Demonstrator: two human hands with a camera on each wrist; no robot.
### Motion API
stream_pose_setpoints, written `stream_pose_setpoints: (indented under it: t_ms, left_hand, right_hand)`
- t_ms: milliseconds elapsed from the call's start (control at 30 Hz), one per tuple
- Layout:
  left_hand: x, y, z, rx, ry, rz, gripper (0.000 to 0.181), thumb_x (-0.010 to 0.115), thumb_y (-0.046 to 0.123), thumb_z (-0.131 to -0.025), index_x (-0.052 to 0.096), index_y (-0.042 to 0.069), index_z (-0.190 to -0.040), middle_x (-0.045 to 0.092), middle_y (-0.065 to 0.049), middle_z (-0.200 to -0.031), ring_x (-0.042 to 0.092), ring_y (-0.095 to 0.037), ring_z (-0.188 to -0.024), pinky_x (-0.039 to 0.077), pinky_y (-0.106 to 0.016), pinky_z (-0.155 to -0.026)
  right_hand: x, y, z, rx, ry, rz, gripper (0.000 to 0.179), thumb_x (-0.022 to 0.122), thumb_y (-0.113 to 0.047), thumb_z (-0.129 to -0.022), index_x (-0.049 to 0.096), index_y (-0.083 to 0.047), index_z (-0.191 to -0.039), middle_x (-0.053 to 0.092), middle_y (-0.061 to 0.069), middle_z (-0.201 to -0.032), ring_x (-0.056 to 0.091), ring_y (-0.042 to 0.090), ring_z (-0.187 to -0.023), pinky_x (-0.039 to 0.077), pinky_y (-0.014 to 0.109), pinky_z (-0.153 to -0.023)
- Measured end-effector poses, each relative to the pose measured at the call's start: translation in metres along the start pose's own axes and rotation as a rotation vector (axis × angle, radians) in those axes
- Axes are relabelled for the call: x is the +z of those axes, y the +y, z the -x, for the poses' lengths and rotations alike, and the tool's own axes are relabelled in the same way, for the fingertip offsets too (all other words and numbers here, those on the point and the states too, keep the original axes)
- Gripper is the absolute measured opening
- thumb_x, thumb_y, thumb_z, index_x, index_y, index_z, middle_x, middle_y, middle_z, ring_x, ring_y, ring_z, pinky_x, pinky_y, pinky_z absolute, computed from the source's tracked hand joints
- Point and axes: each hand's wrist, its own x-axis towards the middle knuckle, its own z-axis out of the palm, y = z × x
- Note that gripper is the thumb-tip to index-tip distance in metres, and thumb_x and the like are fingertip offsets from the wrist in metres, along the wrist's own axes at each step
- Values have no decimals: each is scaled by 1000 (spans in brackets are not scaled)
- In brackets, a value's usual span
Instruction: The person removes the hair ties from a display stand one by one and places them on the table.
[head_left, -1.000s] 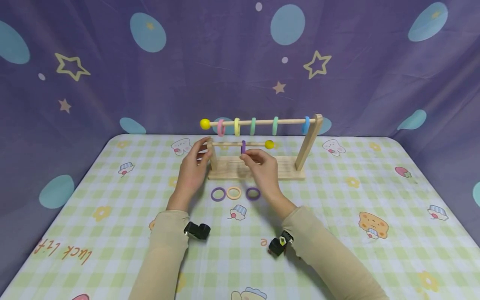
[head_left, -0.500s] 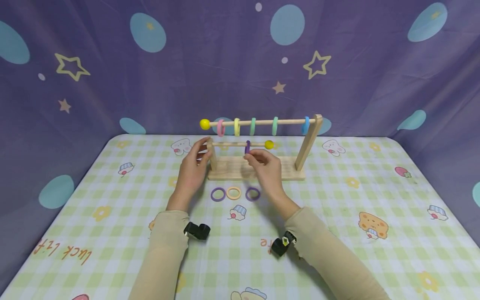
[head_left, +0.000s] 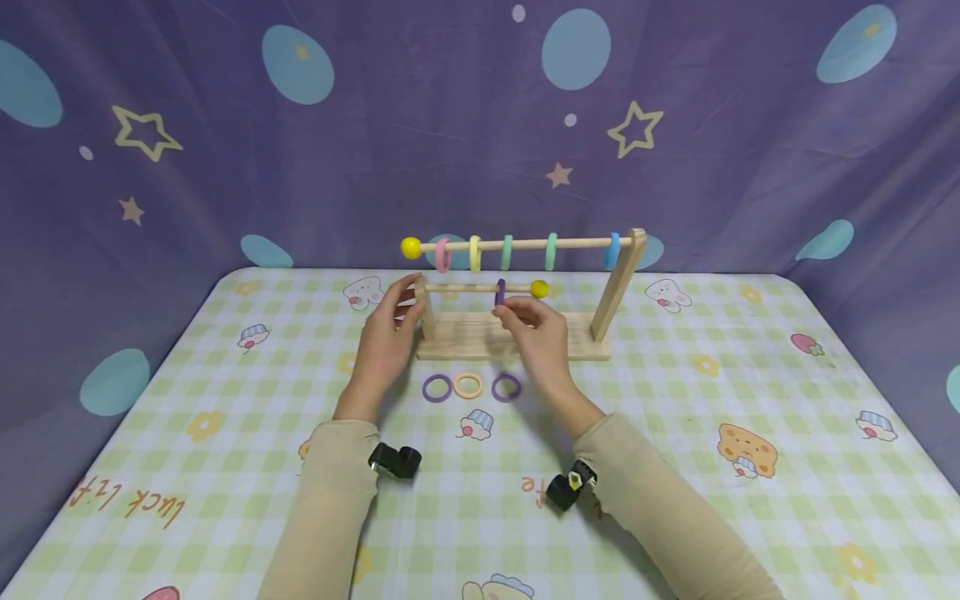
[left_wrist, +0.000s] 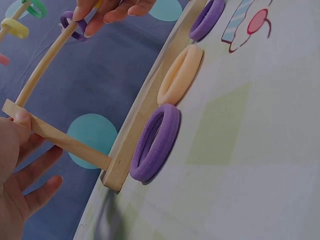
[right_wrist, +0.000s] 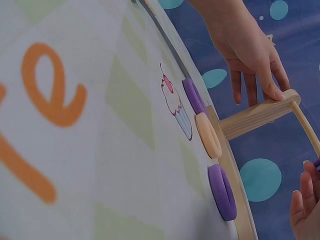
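A wooden rack (head_left: 457,337) with two rods stands on the table. My left hand (head_left: 385,342) holds the top of its short left post (left_wrist: 75,144) between thumb and forefinger, the other fingers spread behind it. On the lower rod (head_left: 461,288) hangs a purple hair tie (head_left: 500,293), pinched by my right hand (head_left: 542,342) near the yellow end ball (head_left: 539,288). In front of the base lie a purple hair tie (left_wrist: 155,143), a peach one (left_wrist: 180,75) and a second purple one (head_left: 506,387).
Above, the upper rod (head_left: 528,244) carries several spaced hair ties, pink (head_left: 443,256), yellow (head_left: 475,253), green (head_left: 551,252) and blue (head_left: 612,251). It joins the tall right post (head_left: 618,287). A checked cloth (head_left: 247,475) covers the table; a purple curtain (head_left: 450,150) hangs behind.
My right hand has slid the purple hair tie rightward along the lower rod, closer to the yellow ball. The left hand stays on the post.
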Motion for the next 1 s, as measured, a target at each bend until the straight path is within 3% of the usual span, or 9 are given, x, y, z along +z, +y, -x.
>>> stream_pose_setpoints:
  t_ms: [133,400,733,1000]
  left_hand:
    - [0,0,0,-3,-2,7,45,53,19,-104,45,14,-148,58,-16,-135,59,-31,-117,48,-42,-95]
    - [-1,1,-1,-10,-2,7,44,53,18,-104,45,14,-147,57,-16,-135,59,-31,-117,48,-42,-95]
    - [-1,0,0,-8,-3,9,44,52,18,-104,45,14,-147,57,-17,-135,58,-31,-118,48,-42,-96]
    - [0,0,0,1,-4,8,44,52,18,-104,45,12,-147,57,-17,-135,58,-32,-118,48,-43,-96]
  right_hand:
    - [-1,0,0,0,10,7,22,77,-16,-88,74,0,-103,72,21,-99,68,20,-79,52,24,-59]
    - [-5,3,-3,-10,31,4,22,77,-14,-88,73,2,-102,74,16,-93,68,39,-88,53,28,-58]
    - [-12,6,-2,14,47,33,21,77,-17,-89,76,-2,-102,74,14,-96,68,38,-90,54,29,-59]
    - [-17,5,-1,2,47,35,21,76,-17,-89,75,-1,-103,75,13,-94,67,41,-92,56,42,-65]
